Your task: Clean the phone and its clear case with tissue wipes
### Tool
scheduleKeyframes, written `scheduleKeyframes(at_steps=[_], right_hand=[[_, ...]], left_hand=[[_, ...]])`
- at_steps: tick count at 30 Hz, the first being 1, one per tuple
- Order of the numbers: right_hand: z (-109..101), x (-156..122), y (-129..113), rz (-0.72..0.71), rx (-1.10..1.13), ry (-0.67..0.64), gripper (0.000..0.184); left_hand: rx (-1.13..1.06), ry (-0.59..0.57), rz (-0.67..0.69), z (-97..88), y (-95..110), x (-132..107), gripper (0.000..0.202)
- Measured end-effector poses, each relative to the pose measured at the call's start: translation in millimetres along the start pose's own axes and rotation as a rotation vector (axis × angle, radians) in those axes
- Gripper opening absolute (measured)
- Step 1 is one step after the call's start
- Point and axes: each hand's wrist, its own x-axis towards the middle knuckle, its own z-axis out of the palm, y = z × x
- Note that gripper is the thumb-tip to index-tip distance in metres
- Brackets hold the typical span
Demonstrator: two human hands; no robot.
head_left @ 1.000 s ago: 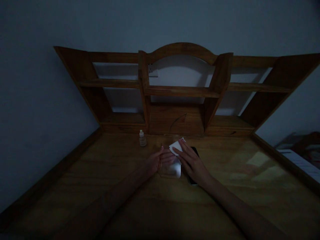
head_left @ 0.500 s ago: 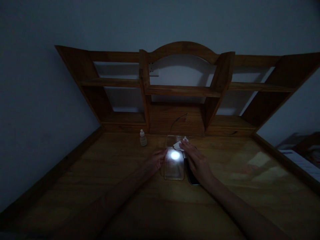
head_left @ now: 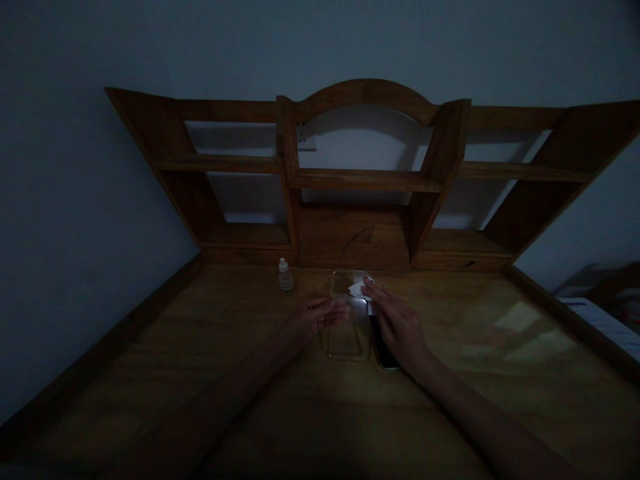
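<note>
A clear phone case point(head_left: 345, 339) with yellowish edges lies on the wooden desk in front of me. My left hand point(head_left: 314, 317) pinches its left edge, with some fingertips showing through or beneath the clear plastic. In my right hand point(head_left: 397, 321) is a folded white tissue point(head_left: 357, 289), pressed against the upper right part of the case. Under and beside the right palm sits a dark smartphone point(head_left: 383, 348), partly covered by that hand. A small dropper bottle point(head_left: 285, 277) with a white cap stands upright, left of the case and beyond my left hand.
Along the back of the desk point(head_left: 210, 373) rises a wooden shelf unit point(head_left: 365, 180) with several compartments. A thin dark cable point(head_left: 355, 237) runs down at its middle. Papers point(head_left: 597, 327) lie beyond the desk's right edge. A wall socket point(head_left: 306, 141) shows behind the shelf.
The bright glare on the phone case is gone. My left fingers reach farther across it, and the case appears slightly tilted. The right hand with the tissue has barely moved.
</note>
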Motion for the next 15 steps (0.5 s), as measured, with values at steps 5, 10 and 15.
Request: scheduleKeyframes(at_steps=[5,10,15], right_hand=[[-1.3,0.2,-2.0,-0.003,-0.006,0.016,0.058],[1.3,-0.3,0.4,-0.006,-0.008,0.023,0.055],[3.7,-1.0,2.4,0.023,0.019,0.007,0.057]], left_hand=[[0.056,0.034,0.010,-3.2,-1.4,1.0,0.031],[0.072,0.068,0.033,-4.2,-6.4,3.2,0.029],[0.052,0.086,0.019,-2.4,-8.4,1.5,0.030]])
